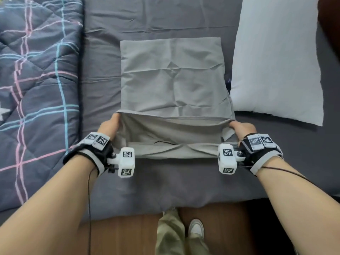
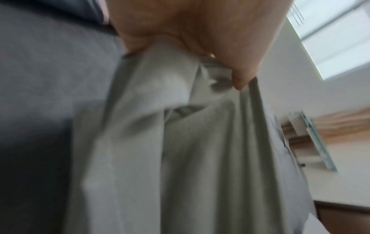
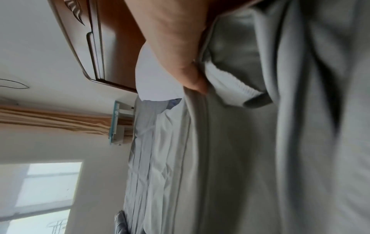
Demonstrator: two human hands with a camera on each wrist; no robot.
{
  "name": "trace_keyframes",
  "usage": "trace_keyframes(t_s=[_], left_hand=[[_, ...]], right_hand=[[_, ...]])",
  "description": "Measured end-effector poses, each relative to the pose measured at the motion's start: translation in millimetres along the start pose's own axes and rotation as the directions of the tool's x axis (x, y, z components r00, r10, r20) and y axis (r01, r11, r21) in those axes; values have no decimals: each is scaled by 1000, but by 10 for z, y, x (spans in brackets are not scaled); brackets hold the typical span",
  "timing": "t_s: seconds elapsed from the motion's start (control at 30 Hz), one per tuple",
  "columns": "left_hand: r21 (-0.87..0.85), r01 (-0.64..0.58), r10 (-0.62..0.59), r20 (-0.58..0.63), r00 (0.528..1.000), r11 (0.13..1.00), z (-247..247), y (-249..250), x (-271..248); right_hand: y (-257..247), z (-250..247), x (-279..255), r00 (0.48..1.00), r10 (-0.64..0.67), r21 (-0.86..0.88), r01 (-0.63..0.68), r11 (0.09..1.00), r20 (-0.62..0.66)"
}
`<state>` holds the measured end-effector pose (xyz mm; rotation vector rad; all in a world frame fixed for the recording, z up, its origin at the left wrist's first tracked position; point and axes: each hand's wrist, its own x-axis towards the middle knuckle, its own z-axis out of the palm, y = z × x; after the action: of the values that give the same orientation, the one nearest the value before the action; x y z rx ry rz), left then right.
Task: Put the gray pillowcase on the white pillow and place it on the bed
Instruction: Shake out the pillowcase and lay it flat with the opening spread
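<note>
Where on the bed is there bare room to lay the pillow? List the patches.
Bare sheet lies beyond the pillowcase, and between pillowcase and quilt. The near strip by the bed's edge is bare too. Crowded: the right, where the pillow nearly meets the pillowcase.

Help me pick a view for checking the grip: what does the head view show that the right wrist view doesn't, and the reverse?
Only the head view shows both hands, left hand and right hand, gripping the near end of the gray pillowcase, spread on the bed, with the plaid quilt to the left. Only the right wrist view shows the wooden headboard, the window and the thumb close up against the fabric. Both show the right hand, the pillowcase and the white pillow.
</note>
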<state>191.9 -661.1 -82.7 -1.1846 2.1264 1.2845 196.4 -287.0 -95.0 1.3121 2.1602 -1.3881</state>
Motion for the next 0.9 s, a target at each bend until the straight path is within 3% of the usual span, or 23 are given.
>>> trace_keyframes(t_s=[0.07,0.13,0.17,0.23,0.27,0.33,0.43,0.5,0.57,0.63,0.73,0.83,0.9], left_hand=[[12,-136,137,-63,989,991,25,58,16],[147,-305,321,-105,941,941,122,31,-104],[237,-402,428,-64,902,884,202,-26,-136],[315,-551,541,128,831,773,405,-148,-211],[337,-581,536,225,814,741,506,-210,-223],[389,-625,528,333,781,677,695,-310,-214],[516,-612,478,384,790,599,906,-349,-191],[615,-614,477,399,783,494,982,-305,-187],[698,-632,503,434,748,337,1032,-294,-177],[735,-638,505,470,724,231,1069,-292,-172],[759,-629,489,489,722,170,1065,-299,-225],[768,-617,341,542,769,173,933,-398,-350],[766,-611,250,564,787,196,801,-556,-441]], right_hand=[[-77,31,-51,983,-132,-32,129,991,-128],[-46,115,-126,927,-333,-263,282,923,-173],[1,172,-170,886,-450,-383,380,842,-109],[123,305,-242,758,-631,-502,615,608,165],[179,365,-287,714,-628,-511,681,524,309],[315,485,-290,725,-479,-577,687,442,496],[495,580,-239,809,-236,-714,586,382,538],[561,571,-212,811,-179,-767,585,262,557],[581,540,-236,778,-175,-762,628,161,604],[599,508,-288,703,-214,-689,710,150,678],[651,457,-410,567,-209,-526,821,223,797],[702,348,-535,550,-50,-514,805,296,833],[766,301,-573,551,23,-535,799,274,834]])
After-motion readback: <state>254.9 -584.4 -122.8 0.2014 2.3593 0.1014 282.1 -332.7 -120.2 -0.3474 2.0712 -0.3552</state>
